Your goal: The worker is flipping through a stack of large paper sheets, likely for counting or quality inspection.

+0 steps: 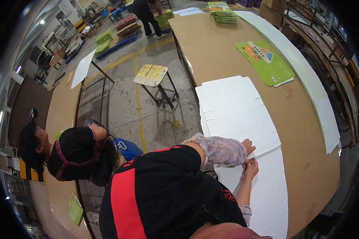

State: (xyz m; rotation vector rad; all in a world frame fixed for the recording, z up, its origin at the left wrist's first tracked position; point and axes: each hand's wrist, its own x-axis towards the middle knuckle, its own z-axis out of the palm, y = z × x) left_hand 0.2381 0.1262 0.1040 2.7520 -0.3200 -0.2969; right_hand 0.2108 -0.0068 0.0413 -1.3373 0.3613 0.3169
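Note:
A stack of white die-cut cardboard sheets (236, 108) with small slots lies along the near edge of the brown table (307, 171). A second white stack (267, 195) lies right beside it, nearer to my body. Where the two meet, my left hand (249, 146), below a patterned sleeve, is closed with its fingers curled at the edge of a sheet. Just below, my right hand (250, 168) pinches that same edge, its fingertips close to the left ones. Parts of the fingers overlap the sheet, so the exact grip is hard to see.
On the table are a flat green printed carton (266, 63), a pile of green cartons (223, 14) and a long white strip of board (295, 59). A stool (152, 77) stands in the aisle. A co-worker (73, 151) sits at the left table; another person (145, 18) stands farther off.

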